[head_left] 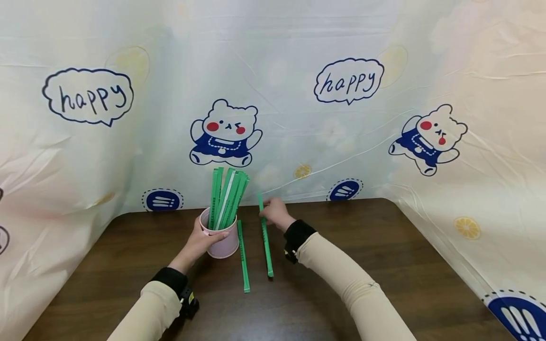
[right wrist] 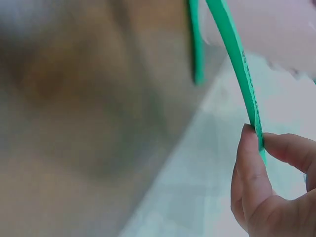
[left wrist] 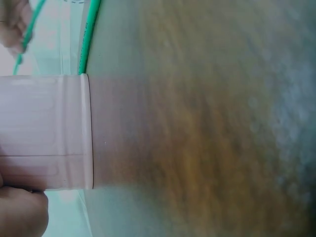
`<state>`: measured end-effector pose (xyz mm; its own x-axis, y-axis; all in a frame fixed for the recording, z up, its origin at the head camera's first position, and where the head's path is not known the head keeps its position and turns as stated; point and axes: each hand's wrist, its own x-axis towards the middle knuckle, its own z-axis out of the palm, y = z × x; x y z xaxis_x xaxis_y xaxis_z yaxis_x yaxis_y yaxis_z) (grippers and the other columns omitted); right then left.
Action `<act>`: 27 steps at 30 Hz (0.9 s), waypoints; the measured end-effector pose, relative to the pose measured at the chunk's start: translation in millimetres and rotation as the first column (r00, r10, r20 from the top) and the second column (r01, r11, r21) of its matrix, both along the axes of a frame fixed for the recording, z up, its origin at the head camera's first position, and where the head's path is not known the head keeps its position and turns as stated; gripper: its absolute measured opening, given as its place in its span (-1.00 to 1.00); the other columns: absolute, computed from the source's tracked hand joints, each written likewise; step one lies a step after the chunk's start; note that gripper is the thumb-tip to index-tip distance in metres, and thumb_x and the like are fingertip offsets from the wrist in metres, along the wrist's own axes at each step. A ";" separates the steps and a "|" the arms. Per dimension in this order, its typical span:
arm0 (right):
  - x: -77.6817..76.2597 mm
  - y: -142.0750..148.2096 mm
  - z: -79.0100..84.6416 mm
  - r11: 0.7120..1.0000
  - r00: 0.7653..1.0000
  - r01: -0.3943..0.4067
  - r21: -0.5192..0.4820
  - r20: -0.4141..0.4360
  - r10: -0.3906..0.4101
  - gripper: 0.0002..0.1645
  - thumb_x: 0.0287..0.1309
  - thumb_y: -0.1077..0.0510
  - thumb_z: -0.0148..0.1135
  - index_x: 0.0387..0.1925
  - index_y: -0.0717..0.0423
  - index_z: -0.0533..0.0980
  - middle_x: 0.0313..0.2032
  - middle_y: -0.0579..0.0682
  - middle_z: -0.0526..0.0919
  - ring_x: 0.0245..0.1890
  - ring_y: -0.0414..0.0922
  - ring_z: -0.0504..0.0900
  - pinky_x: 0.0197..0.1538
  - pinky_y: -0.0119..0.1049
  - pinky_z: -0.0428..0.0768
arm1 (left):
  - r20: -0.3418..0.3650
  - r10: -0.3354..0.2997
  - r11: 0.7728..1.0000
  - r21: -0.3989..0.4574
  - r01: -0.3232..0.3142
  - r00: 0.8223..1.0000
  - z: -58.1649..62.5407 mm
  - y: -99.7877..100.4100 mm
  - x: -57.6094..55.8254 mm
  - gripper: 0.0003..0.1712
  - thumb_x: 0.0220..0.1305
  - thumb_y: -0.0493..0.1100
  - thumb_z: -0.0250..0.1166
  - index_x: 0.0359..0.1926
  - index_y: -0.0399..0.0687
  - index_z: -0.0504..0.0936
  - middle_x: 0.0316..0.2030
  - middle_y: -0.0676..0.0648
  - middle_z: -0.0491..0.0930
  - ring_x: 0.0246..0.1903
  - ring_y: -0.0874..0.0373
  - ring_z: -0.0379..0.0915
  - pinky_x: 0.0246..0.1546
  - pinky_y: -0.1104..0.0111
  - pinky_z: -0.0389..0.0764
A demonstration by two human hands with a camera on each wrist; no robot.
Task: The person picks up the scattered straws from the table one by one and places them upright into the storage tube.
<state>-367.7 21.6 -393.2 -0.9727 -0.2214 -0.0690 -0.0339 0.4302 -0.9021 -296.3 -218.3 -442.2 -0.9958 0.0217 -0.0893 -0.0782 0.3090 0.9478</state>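
A pink bucket point(head_left: 225, 246) stands on the table, holding a bundle of straws in green wrappers point(head_left: 228, 201) that lean out over its rim. My left hand point(head_left: 199, 242) grips the bucket from its left side, thumb across the front; the left wrist view shows its wall point(left wrist: 39, 128) close up. To the right, my right hand point(head_left: 278, 214) pinches one green-wrapped straw point(head_left: 266, 246) near its far end. In the right wrist view thumb and fingers meet on that straw point(right wrist: 242, 69). Another green-wrapped straw point(head_left: 243, 260) lies on the table between the bucket and the held one.
The dark brown wooden table point(head_left: 332, 293) ends at the back against a pale printed curtain point(head_left: 281, 118) with bears and the word "happy". That curtain also hangs along both sides.
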 end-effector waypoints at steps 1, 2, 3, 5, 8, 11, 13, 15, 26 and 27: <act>-2.0 3.3 6.7 1.000 1.000 0.007 -0.007 -0.015 -0.008 -0.41 0.27 0.40 0.18 0.33 0.39 0.39 0.13 0.37 0.62 -0.03 0.21 0.71 -0.02 -0.03 0.77 | -0.001 -0.002 1.000 -0.002 0.002 1.000 -0.1 0.3 0.0 0.23 0.31 -0.06 0.34 0.60 -0.18 -0.41 0.57 -0.41 -0.17 0.52 -0.30 -0.07 0.54 -0.28 0.07; -4.0 6.4 13.7 1.000 1.000 0.012 -0.015 -0.026 -0.012 -0.41 0.28 0.40 0.17 0.35 0.39 0.38 0.12 0.37 0.62 0.00 0.21 0.71 -0.02 -0.05 0.76 | -0.003 -0.003 1.000 0.000 0.003 1.000 -0.4 0.6 0.2 0.23 0.31 -0.06 0.34 0.59 -0.18 -0.41 0.57 -0.41 -0.17 0.52 -0.30 -0.07 0.54 -0.27 0.07; -5.6 9.2 21.5 1.000 0.999 0.016 -0.015 -0.038 -0.016 -0.41 0.30 0.40 0.15 0.35 0.38 0.36 0.11 0.36 0.62 0.01 0.20 0.70 -0.02 -0.06 0.76 | -0.003 -0.002 1.000 0.001 0.002 1.000 -0.9 0.8 0.4 0.23 0.30 -0.06 0.35 0.59 -0.18 -0.41 0.57 -0.40 -0.17 0.52 -0.30 -0.07 0.54 -0.27 0.07; -7.1 14.4 38.5 1.000 0.997 0.018 -0.022 -0.072 -0.019 -0.41 0.32 0.40 0.12 0.37 0.38 0.34 0.09 0.37 0.61 0.03 0.21 0.67 0.02 -0.04 0.74 | -0.005 0.000 1.000 0.002 0.000 1.000 -1.8 1.0 1.0 0.23 0.29 -0.07 0.35 0.59 -0.19 -0.40 0.56 -0.41 -0.16 0.52 -0.30 -0.07 0.54 -0.27 0.08; -9.2 21.0 64.4 0.999 0.993 0.027 -0.036 -0.116 -0.031 -0.41 0.35 0.40 0.12 0.38 0.36 0.32 0.07 0.33 0.58 0.03 0.19 0.65 0.10 0.02 0.70 | 0.000 0.003 1.000 0.004 -0.003 1.000 -2.1 0.8 2.0 0.23 0.29 -0.07 0.35 0.59 -0.18 -0.40 0.56 -0.40 -0.16 0.51 -0.30 -0.07 0.54 -0.27 0.08; -10.2 26.1 89.4 0.997 0.983 0.051 -0.063 -0.175 -0.061 -0.41 0.36 0.40 0.15 0.39 0.33 0.33 0.04 0.28 0.56 0.03 0.16 0.63 0.13 0.04 0.69 | 0.000 0.001 1.000 0.000 -0.001 1.000 -1.2 -0.1 0.5 0.24 0.29 -0.06 0.36 0.59 -0.18 -0.40 0.56 -0.40 -0.16 0.51 -0.30 -0.07 0.53 -0.28 0.08; -10.1 27.5 104.3 0.993 0.974 0.061 -0.096 -0.211 -0.080 -0.41 0.37 0.38 0.15 0.39 0.31 0.34 0.04 0.27 0.54 0.04 0.14 0.61 0.14 0.03 0.69 | -0.005 0.002 1.000 -0.003 -0.002 1.000 -0.2 -0.7 -0.7 0.25 0.29 -0.05 0.36 0.59 -0.18 -0.40 0.56 -0.40 -0.16 0.51 -0.30 -0.07 0.53 -0.28 0.08; -9.8 27.2 116.0 0.991 0.963 0.067 -0.118 -0.251 -0.095 -0.42 0.38 0.36 0.16 0.39 0.28 0.36 0.03 0.24 0.55 0.04 0.12 0.61 0.11 -0.03 0.71 | -0.010 0.004 1.000 -0.007 -0.004 1.000 0.2 -1.4 -1.3 0.25 0.27 -0.05 0.37 0.59 -0.18 -0.40 0.56 -0.41 -0.15 0.51 -0.30 -0.06 0.53 -0.28 0.09; 11.9 -5.0 143.4 0.966 0.913 -0.042 -0.254 -0.402 -0.066 -0.48 0.40 0.30 0.19 0.34 0.25 0.40 0.05 0.30 0.64 0.04 0.12 0.66 0.03 -0.14 0.76 | -0.009 0.002 1.000 -0.010 -0.002 1.000 -0.7 -0.8 -1.0 0.26 0.27 -0.06 0.37 0.59 -0.20 -0.40 0.56 -0.42 -0.15 0.52 -0.31 -0.07 0.54 -0.26 0.08; 14.9 -9.4 143.3 0.965 0.912 -0.050 -0.257 -0.405 -0.061 -0.49 0.40 0.30 0.19 0.34 0.25 0.39 0.05 0.30 0.63 0.04 0.12 0.65 0.02 -0.16 0.76 | -0.007 0.000 1.000 -0.006 0.000 1.000 -1.3 -0.5 -0.9 0.25 0.27 -0.06 0.36 0.59 -0.20 -0.40 0.56 -0.41 -0.16 0.52 -0.31 -0.07 0.54 -0.26 0.08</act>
<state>-352.8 12.1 -249.9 -0.9043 -0.1723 0.3906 -0.4194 0.1870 -0.8884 -297.2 -218.9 -443.5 -0.9964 0.0210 -0.0820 -0.0712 0.3150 0.9464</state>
